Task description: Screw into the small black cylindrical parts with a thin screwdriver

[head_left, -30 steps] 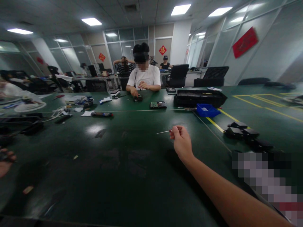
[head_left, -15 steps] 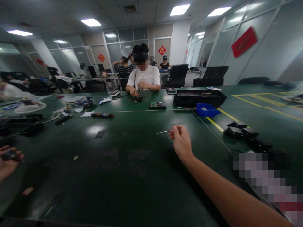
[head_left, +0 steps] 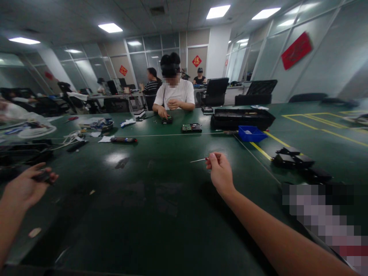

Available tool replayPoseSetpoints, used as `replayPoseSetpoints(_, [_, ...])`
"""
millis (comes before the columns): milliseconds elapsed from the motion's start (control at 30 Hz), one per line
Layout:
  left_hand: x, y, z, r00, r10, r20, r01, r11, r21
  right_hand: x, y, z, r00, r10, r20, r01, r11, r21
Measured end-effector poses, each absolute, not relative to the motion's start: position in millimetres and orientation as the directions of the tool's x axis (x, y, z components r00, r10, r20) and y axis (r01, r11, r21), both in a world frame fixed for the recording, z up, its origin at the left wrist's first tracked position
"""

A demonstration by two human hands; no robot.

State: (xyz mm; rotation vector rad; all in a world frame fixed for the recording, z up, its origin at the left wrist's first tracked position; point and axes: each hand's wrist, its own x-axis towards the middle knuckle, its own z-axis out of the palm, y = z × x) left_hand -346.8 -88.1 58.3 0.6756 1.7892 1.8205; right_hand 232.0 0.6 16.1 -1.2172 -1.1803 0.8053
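While the right hand (head_left: 220, 172) pinches one slim tool (head_left: 197, 160), closed tight on its red end, the straight, shiny metal shaft points left over the glossy green tabletop (head_left: 120, 237). Across the way, the left hand (head_left: 30, 186) curls half-closed around one dark object (head_left: 42, 176), too blurred to identify. Beyond: one angular blue bin (head_left: 250, 137), one long black tray (head_left: 241, 123), one green circuit board (head_left: 188, 128).

My left hand (head_left: 28, 188) bare, at left of the frame, slightly blurred, my left forearm (head_left: 10, 222) bare also, my right hand (head_left: 221, 172) bare, right of centre, my right forearm (head_left: 267, 228) bare, widening toward lower right corner
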Motion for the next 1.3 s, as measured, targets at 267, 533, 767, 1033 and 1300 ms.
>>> replayPoseSetpoints(267, [-271, -58, 61, -0.632, 0.775, 0.003, -0.136, -0.115, 0.984, 232, -2, 20, 0.244, 0.938, 0.245, 0.141, 0.216, -0.966])
replayPoseSetpoints(533, [-182, -35, 68, -0.390, 0.921, 0.022, -0.192, -0.104, 0.976, 235, -2, 18, 0.222, 0.941, 0.254, 0.162, 0.221, -0.962])
replayPoseSetpoints(767, [-106, -12, 66, -0.202, 0.977, 0.068, -0.147, -0.099, 0.984, 235, -2, 19, 0.226, 0.941, 0.252, 0.161, 0.219, -0.962])
replayPoseSetpoints(1033, [-7, -18, 73, 0.061, 0.992, 0.110, -0.033, -0.108, 0.994, 232, -1, 17, 0.237, 0.935, 0.265, 0.159, 0.231, -0.960])
replayPoseSetpoints(1300, [36, -25, 28, 0.269, 0.944, 0.189, 0.680, -0.325, 0.658, 228, -2, 19, 0.148, 0.952, 0.266, 0.281, 0.218, -0.935])
